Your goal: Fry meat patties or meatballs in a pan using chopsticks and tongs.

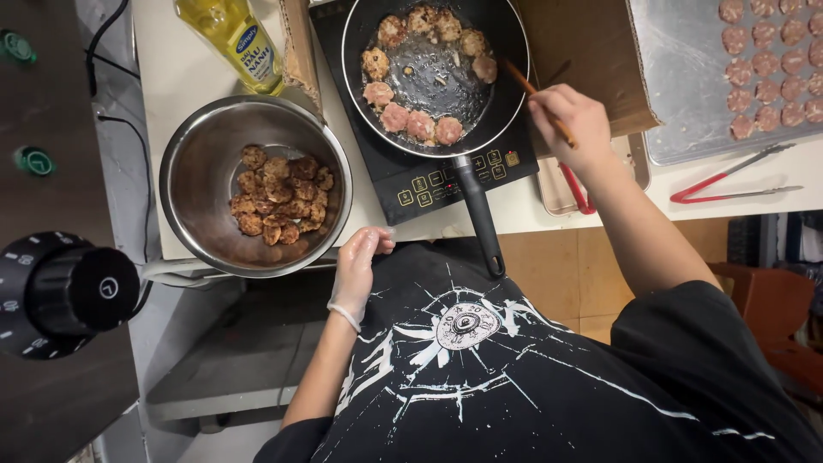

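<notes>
We see browned patties in the round steel bowl (210, 163); ten fry in the black pan (433, 64); raw rows wait on the metal tray (686, 86) at two o'clock. Right hand (570, 116) grips wooden chopsticks (538, 94); gloved left hand (358, 261) rests loosely curled, empty.

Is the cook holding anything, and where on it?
The right hand grips wooden chopsticks near their upper end, tips toward the pan. The gloved left hand holds nothing.

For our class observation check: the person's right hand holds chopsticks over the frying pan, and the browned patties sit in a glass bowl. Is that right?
Not quite. The head view shows the bowl is shiny metal, not glass. The rest holds: the right hand holds chopsticks over the frying pan, and the browned patties sit in it.
</notes>
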